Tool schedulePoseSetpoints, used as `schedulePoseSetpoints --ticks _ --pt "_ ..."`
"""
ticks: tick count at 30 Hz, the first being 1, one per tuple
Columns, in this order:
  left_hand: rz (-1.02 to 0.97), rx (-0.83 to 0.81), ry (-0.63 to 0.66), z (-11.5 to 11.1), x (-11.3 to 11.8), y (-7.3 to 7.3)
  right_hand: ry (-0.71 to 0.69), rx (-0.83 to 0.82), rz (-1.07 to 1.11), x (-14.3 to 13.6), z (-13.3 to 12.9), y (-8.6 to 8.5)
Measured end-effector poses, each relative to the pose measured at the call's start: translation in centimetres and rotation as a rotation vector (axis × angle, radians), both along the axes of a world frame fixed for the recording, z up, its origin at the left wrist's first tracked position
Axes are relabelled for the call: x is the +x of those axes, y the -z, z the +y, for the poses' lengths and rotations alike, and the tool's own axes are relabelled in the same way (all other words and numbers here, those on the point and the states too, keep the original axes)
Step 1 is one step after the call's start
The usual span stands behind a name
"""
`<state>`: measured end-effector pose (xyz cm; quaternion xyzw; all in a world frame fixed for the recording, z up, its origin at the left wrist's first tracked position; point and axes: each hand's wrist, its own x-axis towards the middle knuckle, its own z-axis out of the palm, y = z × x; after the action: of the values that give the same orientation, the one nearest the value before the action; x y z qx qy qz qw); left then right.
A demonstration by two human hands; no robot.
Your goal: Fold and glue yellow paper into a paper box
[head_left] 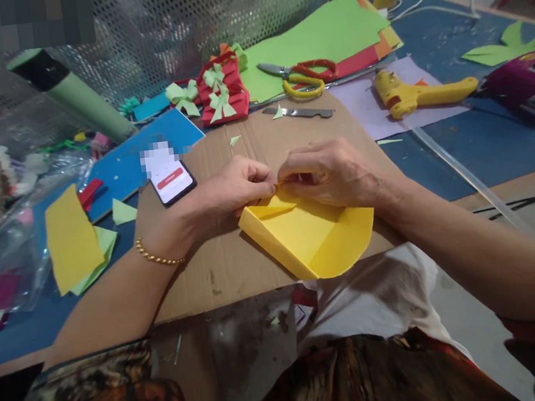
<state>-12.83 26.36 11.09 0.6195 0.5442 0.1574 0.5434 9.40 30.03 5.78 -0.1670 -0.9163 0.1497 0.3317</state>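
Observation:
A folded yellow paper box (319, 227) with raised sides rests on the brown cardboard sheet (194, 279), its near corner reaching the cardboard's front edge. My left hand (246, 183) pinches the far corner of the box between thumb and fingers. Close beside it, my right hand (325, 171) has its fingers curled over the same far edge, gripping the paper. The two hands' fingertips almost meet there. Inside the box, a triangular fold sticks up near my left thumb. My right hand hides part of the far side.
A phone (170, 173) lies by my left wrist. Behind the hands are a blade (308, 113), scissors (304, 77), red folded paper with green bows (223, 89) and green sheets (312, 41). A yellow glue gun (422, 93) lies right; yellow paper (73, 239) lies left.

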Motion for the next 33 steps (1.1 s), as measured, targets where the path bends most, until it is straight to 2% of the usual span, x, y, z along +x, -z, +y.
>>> schedulePoseSetpoints --ticks 4,20,27,33 --pt "0.017 0.003 0.037 0.08 -0.17 0.07 -0.028 0.031 -0.030 0.42 0.22 -0.06" --pt "0.034 -0.043 -0.054 0.55 -0.28 0.46 -0.074 -0.013 -0.105 0.93 0.09 -0.28" --pt "0.058 -0.069 -0.049 0.36 -0.13 0.07 -0.072 -0.022 -0.102 0.90 0.13 -0.06" --pt "0.031 -0.025 -0.051 0.18 -0.11 0.13 -0.072 -0.005 -0.098 0.78 0.31 0.11"
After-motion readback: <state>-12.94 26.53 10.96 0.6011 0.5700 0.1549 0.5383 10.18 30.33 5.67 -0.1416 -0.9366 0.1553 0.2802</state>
